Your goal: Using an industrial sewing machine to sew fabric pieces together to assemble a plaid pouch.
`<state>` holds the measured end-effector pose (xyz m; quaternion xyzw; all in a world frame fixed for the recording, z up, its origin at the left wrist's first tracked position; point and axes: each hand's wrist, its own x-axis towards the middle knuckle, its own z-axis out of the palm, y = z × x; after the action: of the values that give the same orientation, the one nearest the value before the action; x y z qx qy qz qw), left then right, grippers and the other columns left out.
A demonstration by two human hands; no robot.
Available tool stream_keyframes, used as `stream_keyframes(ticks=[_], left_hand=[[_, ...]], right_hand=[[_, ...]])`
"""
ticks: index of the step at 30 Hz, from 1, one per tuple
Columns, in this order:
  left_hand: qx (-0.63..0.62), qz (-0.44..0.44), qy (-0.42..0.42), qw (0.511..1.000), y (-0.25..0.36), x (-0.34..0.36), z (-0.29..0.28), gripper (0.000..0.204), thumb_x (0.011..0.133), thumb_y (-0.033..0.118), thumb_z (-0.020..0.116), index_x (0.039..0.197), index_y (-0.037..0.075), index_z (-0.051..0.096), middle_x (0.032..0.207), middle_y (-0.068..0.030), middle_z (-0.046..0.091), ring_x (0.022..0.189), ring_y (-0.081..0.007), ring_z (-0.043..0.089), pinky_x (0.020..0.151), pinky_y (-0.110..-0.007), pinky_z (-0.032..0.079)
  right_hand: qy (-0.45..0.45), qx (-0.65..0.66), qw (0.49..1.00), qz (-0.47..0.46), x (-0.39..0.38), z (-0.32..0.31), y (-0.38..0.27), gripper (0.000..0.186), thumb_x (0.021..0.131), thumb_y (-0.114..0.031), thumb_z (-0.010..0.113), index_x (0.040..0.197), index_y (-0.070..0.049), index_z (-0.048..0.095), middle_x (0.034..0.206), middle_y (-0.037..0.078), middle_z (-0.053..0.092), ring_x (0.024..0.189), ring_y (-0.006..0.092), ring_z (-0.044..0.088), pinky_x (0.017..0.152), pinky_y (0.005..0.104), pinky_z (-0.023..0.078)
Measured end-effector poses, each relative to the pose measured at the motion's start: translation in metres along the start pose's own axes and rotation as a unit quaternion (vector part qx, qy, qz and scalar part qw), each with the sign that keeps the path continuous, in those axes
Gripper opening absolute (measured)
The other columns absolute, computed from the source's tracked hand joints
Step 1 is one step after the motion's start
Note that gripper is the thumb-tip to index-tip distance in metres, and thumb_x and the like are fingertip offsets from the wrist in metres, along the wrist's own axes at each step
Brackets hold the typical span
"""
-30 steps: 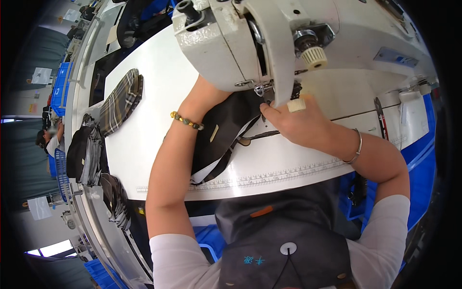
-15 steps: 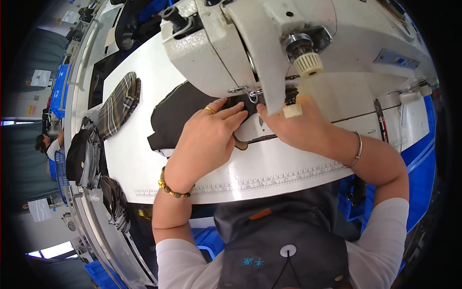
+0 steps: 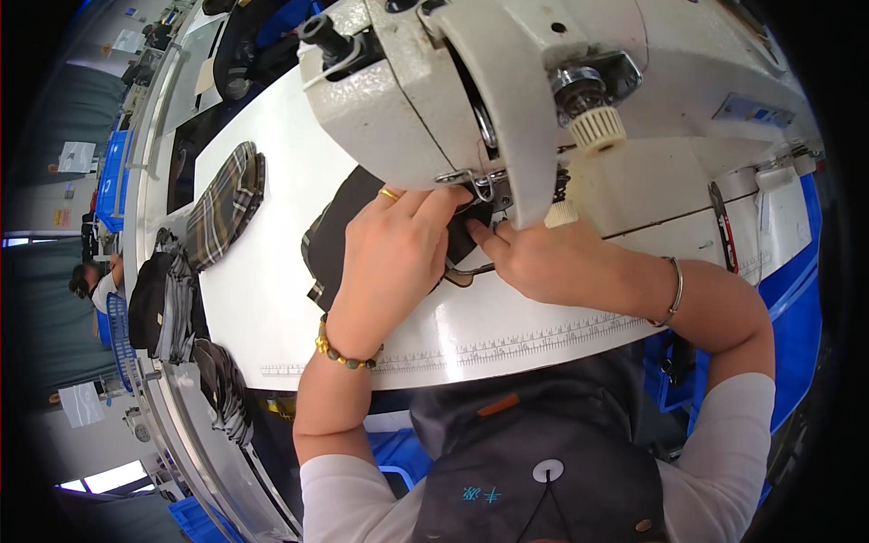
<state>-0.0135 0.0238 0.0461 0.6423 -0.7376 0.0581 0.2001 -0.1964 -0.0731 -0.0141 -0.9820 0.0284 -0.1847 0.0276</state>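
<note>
A dark fabric piece (image 3: pixel 339 222) lies on the white sewing table, its right end under the presser foot area of a white sewing machine (image 3: pixel 385 113). My left hand (image 3: pixel 398 240) presses on and grips this cloth just left of the needle, fingers bent and close together. Right of it, my right hand (image 3: pixel 539 258) pinches the cloth's near edge between thumb and fingers. Checked fabric shows along the piece's left edge. The spot under the needle is partly hidden by my fingers and the machine head.
A stack of plaid fabric pieces (image 3: pixel 226 204) lies on the table's left. Folded dark cloths (image 3: pixel 167 308) hang beyond that edge. A red-and-black tool (image 3: pixel 724 231) rests at right near blue bins (image 3: pixel 787 335). A printed ruler (image 3: pixel 507 346) runs along the front edge. Another person sits far left.
The dark cloth has shifted rightward and turned, exposing a checked edge. My left fingers have drawn closer together. My right fingers have moved from beside the needle down to the cloth's near edge.
</note>
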Motion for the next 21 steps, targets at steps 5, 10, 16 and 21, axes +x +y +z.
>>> stream_keyframes(ticks=[5,10,16,21], left_hand=[[-0.042,-0.042,-0.015,0.998,0.004,0.001,0.018,0.018,0.078,0.01,0.07,0.096,0.013,0.07,0.086,-0.0028,0.068,0.08,-0.0266,0.065,0.063,-0.036,0.053],[-0.066,-0.042,0.001,0.997,-0.011,0.002,0.037,0.008,0.084,0.017,0.074,0.09,0.012,0.074,0.078,-0.0037,0.07,0.067,-0.0272,0.066,0.057,-0.035,0.053],[-0.113,-0.071,0.008,0.991,-0.013,0.003,0.041,0.007,0.083,0.017,0.075,0.087,0.012,0.075,0.072,-0.0048,0.07,0.06,-0.0262,0.066,0.054,-0.035,0.053],[-0.023,-0.075,0.019,0.997,-0.013,0.002,0.048,0.007,0.08,0.017,0.076,0.086,0.014,0.076,0.068,-0.0041,0.068,0.058,-0.0252,0.065,0.054,-0.035,0.052]], right_hand=[[-0.03,0.06,0.998,0.017,-0.004,-0.007,0.001,0.043,0.081,-0.008,0.061,0.12,0.008,0.065,0.065,0.007,0.063,0.056,0.0211,0.066,0.046,0.0341,0.047],[-0.021,0.032,0.999,0.007,-0.005,-0.015,-0.002,0.04,0.08,-0.007,0.062,0.117,0.007,0.067,0.066,0.006,0.063,0.056,0.0206,0.066,0.046,0.0335,0.047],[0.003,0.005,1.0,0.027,-0.009,-0.017,-0.005,0.038,0.083,-0.007,0.063,0.119,0.006,0.067,0.075,0.006,0.065,0.063,0.0217,0.066,0.047,0.0351,0.046],[-0.01,-0.02,0.998,0.057,-0.009,-0.023,-0.011,0.036,0.086,-0.008,0.062,0.12,0.005,0.066,0.078,0.007,0.065,0.07,0.0232,0.066,0.047,0.0375,0.046]])
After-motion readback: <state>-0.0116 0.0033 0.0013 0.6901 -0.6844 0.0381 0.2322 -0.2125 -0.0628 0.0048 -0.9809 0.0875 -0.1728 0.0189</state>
